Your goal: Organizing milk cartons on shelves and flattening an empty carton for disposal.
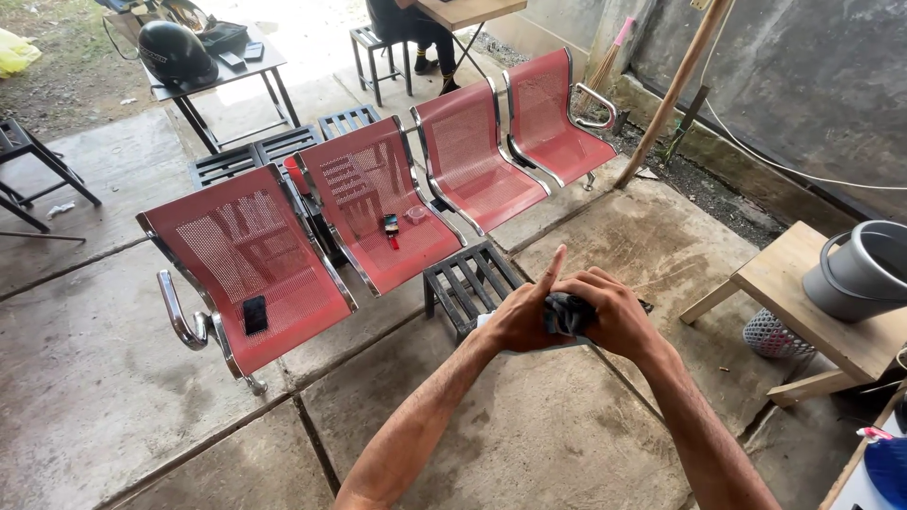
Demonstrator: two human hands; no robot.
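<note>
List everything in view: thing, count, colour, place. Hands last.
seats: four, red, one joined row, centre
phone: one, black, leftmost seat
brush: one, red handle, second seat
stool: one, dark slatted, before the seats
helmet: one, black, table top left
bucket: one, grey, wooden bench at right
pole: one, wooden, leaning on wall
cloth: one, dark, between both hands
left hand: gripping cloth, one finger raised
right hand: gripping cloth

dark phone [255, 314] lies screen-up on the left red seat [283, 316].
</note>
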